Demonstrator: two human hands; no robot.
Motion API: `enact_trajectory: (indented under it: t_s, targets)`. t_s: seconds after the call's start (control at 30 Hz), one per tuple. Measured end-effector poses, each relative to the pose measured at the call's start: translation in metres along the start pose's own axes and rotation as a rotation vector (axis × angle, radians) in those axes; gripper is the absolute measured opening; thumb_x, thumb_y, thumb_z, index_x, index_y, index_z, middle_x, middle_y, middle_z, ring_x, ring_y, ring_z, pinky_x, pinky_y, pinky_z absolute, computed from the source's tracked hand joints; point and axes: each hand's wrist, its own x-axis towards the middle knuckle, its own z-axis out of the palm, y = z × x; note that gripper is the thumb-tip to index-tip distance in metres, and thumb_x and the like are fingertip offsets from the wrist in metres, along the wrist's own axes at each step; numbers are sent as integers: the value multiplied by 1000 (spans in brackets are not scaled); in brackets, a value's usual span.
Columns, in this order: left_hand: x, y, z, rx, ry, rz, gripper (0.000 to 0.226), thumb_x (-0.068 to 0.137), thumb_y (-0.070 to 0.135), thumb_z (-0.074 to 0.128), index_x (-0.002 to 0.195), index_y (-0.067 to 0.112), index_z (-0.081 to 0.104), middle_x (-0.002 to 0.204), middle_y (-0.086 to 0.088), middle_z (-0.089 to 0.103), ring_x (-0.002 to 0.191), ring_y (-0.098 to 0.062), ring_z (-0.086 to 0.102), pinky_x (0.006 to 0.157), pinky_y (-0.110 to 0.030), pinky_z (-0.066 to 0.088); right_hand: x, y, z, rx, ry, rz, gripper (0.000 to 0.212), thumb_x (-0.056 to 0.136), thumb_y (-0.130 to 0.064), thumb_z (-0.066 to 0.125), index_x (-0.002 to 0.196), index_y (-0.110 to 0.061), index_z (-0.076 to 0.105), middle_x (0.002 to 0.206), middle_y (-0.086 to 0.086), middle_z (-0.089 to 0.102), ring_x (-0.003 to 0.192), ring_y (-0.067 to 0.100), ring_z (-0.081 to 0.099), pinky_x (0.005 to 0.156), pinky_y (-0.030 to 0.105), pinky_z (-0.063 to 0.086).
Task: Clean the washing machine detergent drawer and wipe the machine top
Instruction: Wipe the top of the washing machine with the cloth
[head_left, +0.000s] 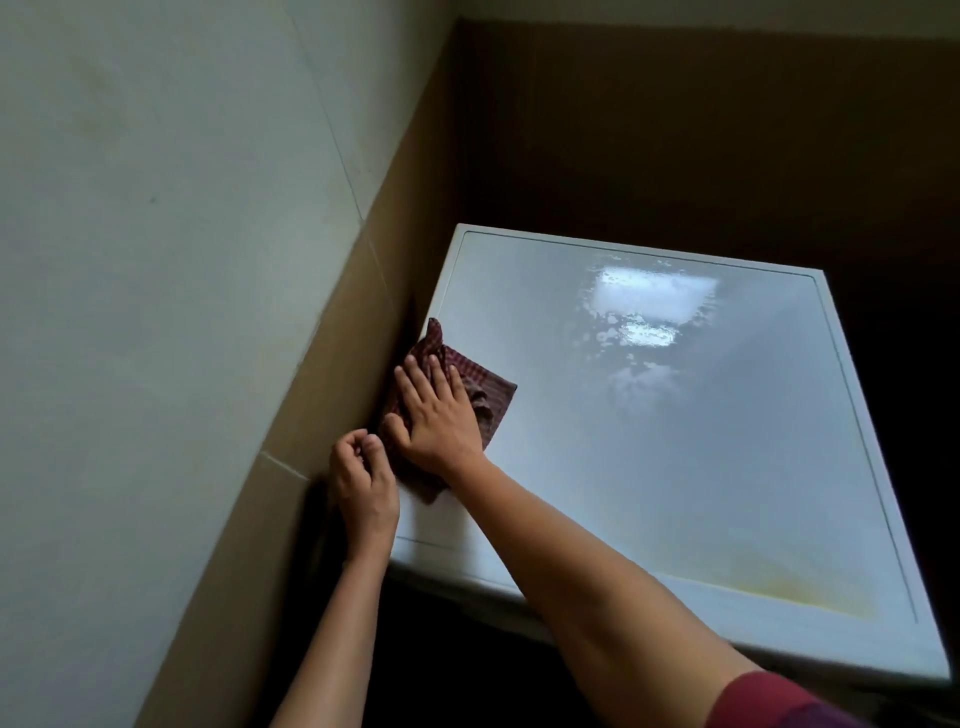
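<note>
The white washing machine top (701, 441) fills the right half of the view, with a wet shiny patch near its far middle. A dark red checked cloth (488, 387) lies at the top's left edge. My right hand (436, 410) presses flat on the cloth with straight, spread fingers. My left hand (361, 478) sits just left of it at the machine's left edge, fingers curled; whether they pinch the cloth's corner I cannot tell. The detergent drawer is out of view.
A tiled wall (182, 312) runs close along the machine's left side, pale above and tan below. A dark wall stands behind the machine. A yellowish stain (810, 587) marks the top's near right corner. The space under the front edge is dark.
</note>
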Motion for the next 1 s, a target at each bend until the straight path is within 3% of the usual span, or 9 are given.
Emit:
enact_trajectory:
  t_s: [0.27, 0.4, 0.73, 0.87, 1.0]
  targets:
    - [-28, -3, -39, 17, 53, -29, 27, 98, 12, 47, 109, -11, 56, 110, -31, 60, 100, -42, 58, 87, -47, 46, -91, -34, 8, 11, -28, -36, 65, 95, -55, 31, 153, -30, 13, 161, -3, 5, 148, 28, -5, 118, 46, -12]
    - [-44, 7, -42, 92, 8, 76, 23, 95, 7, 51, 104, -13, 59, 105, -33, 62, 97, -44, 58, 83, -44, 42, -127, -23, 8, -23, -25, -57, 62, 96, -53, 33, 152, -33, 16, 161, -3, 10, 148, 28, 0, 116, 45, -13]
    - [-98, 35, 8, 217, -324, 399, 21, 92, 8, 59, 105, -8, 58, 110, -27, 61, 106, -43, 53, 95, -47, 37, -211, 60, -6, -106, 11, 85, 62, 94, -56, 32, 151, -37, 17, 160, -6, 15, 148, 24, 9, 119, 42, -4]
    - [-118, 42, 27, 238, -447, 450, 24, 93, 14, 57, 109, -4, 57, 114, -23, 59, 110, -40, 49, 95, -46, 38, -245, 98, -15, -130, 31, 166, 64, 92, -57, 30, 151, -37, 17, 159, -6, 15, 148, 24, 12, 120, 42, -1]
    - [-128, 46, 39, 246, -513, 457, 26, 95, 19, 53, 112, 0, 55, 116, -19, 57, 112, -36, 47, 92, -45, 40, -275, 130, -25, -124, 64, 245, 63, 90, -56, 32, 149, -35, 27, 156, -5, 26, 144, 25, 26, 119, 45, 12]
